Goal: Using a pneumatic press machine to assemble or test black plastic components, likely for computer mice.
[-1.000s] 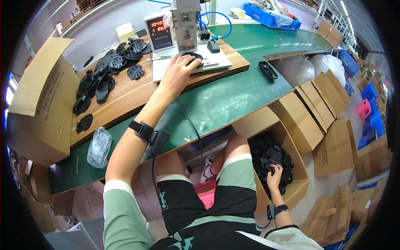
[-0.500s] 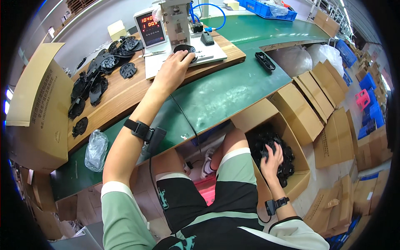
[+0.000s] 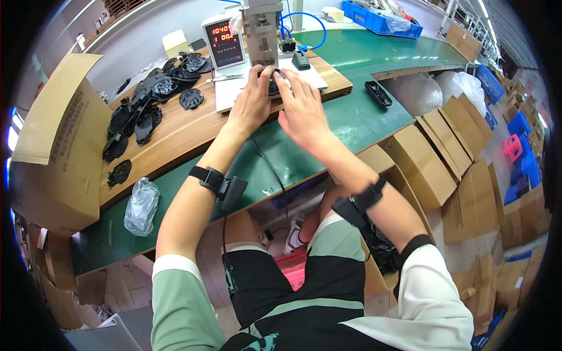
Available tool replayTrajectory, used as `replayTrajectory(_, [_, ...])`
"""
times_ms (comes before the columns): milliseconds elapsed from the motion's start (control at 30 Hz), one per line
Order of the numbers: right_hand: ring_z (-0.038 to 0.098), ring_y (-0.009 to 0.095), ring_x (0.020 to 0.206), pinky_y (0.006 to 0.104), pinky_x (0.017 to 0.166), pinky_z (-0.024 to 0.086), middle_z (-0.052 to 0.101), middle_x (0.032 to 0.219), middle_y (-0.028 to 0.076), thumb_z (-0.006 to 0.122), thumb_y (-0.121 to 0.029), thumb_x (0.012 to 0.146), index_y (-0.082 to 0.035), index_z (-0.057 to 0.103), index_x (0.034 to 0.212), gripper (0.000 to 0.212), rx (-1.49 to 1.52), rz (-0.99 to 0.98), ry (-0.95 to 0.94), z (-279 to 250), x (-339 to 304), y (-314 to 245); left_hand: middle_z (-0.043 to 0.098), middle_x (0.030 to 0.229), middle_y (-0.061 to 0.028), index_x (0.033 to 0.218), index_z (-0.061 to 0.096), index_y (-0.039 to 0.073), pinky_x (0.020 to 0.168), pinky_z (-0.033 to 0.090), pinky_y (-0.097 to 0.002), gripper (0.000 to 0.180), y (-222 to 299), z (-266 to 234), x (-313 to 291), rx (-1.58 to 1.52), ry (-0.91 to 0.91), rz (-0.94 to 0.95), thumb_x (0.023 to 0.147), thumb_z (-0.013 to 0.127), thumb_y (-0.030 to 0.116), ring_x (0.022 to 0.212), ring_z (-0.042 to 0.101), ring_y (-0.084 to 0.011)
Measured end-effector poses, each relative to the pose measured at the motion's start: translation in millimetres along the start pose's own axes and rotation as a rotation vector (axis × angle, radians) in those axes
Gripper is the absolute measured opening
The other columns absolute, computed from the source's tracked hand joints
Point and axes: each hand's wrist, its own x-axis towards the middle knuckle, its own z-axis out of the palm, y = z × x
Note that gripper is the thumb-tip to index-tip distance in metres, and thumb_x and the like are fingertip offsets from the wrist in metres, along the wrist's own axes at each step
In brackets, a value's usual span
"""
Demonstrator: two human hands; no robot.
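Both hands meet at the white base plate (image 3: 227,98) of a bench press machine (image 3: 260,36). Between them, under the press head, lies a black plastic part (image 3: 273,87), mostly covered by fingers. My left hand (image 3: 252,100) has its fingers bent at the part's left side. From the right, my right hand (image 3: 302,106) reaches over with its fingertips on the part's edge. A heap of similar black plastic parts (image 3: 153,89) lies on the wooden board to the left, with one loose round part (image 3: 191,99) nearer the press.
A digital display (image 3: 226,45) stands left of the press. A black tray-like piece (image 3: 378,93) rests on the green table (image 3: 345,126). A clear plastic bag (image 3: 141,207) and a tall carton (image 3: 55,158) are at left. Below my right forearm sits a carton of black parts (image 3: 381,248).
My right hand has left the carton of black parts and come up to the press beside my left hand. My left hand stays at the part. The whole view has shifted slightly.
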Motion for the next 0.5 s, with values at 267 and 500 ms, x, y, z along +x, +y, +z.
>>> replayTrajectory(267, [0.067,0.029,0.104,0.0446,0.089,0.056,0.066,0.107,0.009,0.065,-0.005,0.086,-0.005,0.063,0.107,0.021,-0.214,0.030,-0.065,49,40,18,0.034,0.156,-0.0242,0.144,0.043,0.002,0.119,0.040,-0.0526,0.070,-27,-16,-5,-0.018,0.273,0.206,0.077,0.061,-0.008,0.147,0.035,-0.0483])
replayTrajectory(500, [0.067,0.032,0.106,0.0454,0.087,0.059,0.067,0.108,0.011,0.060,0.002,0.086,-0.003,0.067,0.101,0.017,-0.107,0.018,-0.137,48,53,-5,0.056,0.138,-0.0237,0.141,0.051,0.001,0.112,0.044,-0.0483,0.049,-166,-72,-109,0.315,-0.031,-0.337,0.096,0.061,0.019,0.134,0.050,-0.0432])
